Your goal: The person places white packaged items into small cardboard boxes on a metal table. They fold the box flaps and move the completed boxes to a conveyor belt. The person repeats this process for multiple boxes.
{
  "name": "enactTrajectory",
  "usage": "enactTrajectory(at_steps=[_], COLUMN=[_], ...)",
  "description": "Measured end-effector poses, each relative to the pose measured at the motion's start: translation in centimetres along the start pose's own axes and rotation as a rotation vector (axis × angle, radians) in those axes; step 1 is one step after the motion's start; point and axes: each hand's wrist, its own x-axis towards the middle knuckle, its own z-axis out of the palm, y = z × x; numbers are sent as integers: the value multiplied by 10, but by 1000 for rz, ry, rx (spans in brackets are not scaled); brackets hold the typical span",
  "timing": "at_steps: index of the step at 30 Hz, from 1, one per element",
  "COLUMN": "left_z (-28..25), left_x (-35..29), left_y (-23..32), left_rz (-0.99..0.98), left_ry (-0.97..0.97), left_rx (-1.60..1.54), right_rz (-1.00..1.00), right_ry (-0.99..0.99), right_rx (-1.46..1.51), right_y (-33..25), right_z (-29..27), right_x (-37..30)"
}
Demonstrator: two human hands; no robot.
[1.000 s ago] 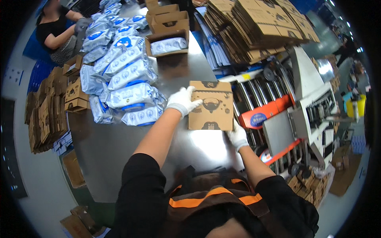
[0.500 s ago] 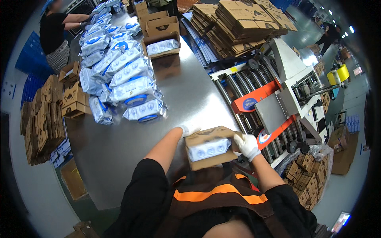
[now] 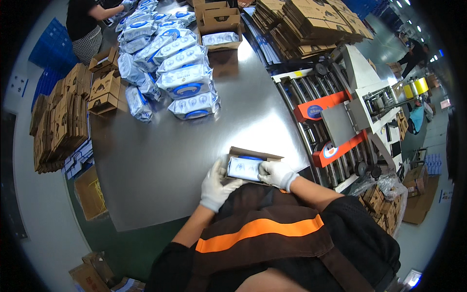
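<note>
At the table's near edge an open cardboard box (image 3: 256, 152) holds a white and blue pack of wipes (image 3: 243, 168). My left hand (image 3: 216, 187), in a white glove, is at the box's left end with fingers stretched and thumb apart. Over the box's right end, my gloved right hand (image 3: 278, 174) has its fingers bent down onto the pack; its palm side is hidden. Farther off on the table lies a heap of similar wipes packs (image 3: 182, 80).
Another open box (image 3: 221, 47) with a pack inside stands at the far side of the metal table (image 3: 160, 194). A roller conveyor machine (image 3: 335, 124) adjoins on the right. Flattened cartons (image 3: 311, 22) are stacked behind it, more cartons (image 3: 61, 117) at left. A co-worker (image 3: 85, 24) stands far left.
The box has turned from its side opening toward me to opening upward, and sits slightly farther off. My left hand moved from behind it to its left end; my right moved onto the pack.
</note>
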Motion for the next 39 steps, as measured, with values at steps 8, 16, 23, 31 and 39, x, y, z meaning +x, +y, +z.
enactTrajectory(at_steps=[8, 16, 23, 31, 39], left_z=[5, 46, 147, 313, 271], left_x=[64, 43, 79, 153, 232], left_y=[26, -28, 18, 49, 112], left_rz=[95, -577, -606, -546, -441], left_ry=[-656, -242, -533, -647, -961], left_rx=[596, -100, -342, -432, -208], right_rz=[-120, -166, 212, 409, -203], right_ry=[-23, 160, 415, 431, 1073], right_rx=[-162, -353, -569, -586, -97], right_y=[-32, -25, 68, 185, 202], right_z=[-24, 26, 20, -67, -348], right_x=[25, -20, -5, -22, 79])
